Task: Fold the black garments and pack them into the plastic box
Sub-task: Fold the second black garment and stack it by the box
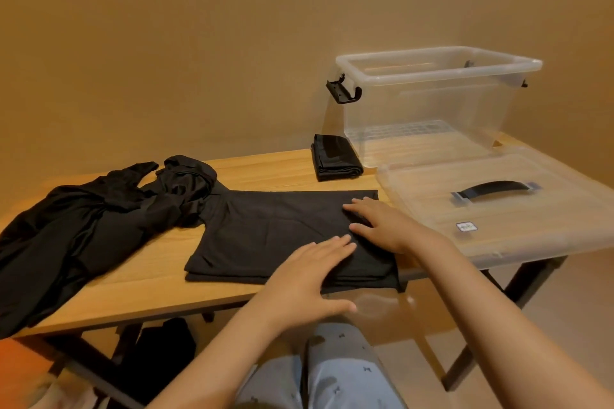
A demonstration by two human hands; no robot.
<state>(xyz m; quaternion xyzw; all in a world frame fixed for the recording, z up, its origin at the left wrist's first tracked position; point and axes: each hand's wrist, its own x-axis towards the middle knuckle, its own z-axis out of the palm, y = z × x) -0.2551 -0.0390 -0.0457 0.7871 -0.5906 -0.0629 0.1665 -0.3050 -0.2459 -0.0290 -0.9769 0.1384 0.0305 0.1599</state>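
A black garment, partly folded into a flat rectangle, lies in the middle of the wooden table. My left hand rests flat on its near right part, fingers spread. My right hand lies flat on its right end, just beyond the left. A pile of unfolded black garments spreads over the table's left side. A small folded black garment sits by the clear plastic box, which stands open with nothing inside at the back right.
The box's clear lid with a dark handle lies flat on the table's right end, overhanging the edge. A plain wall stands close behind the table. Something dark sits on the floor under the table. My lap is below the near edge.
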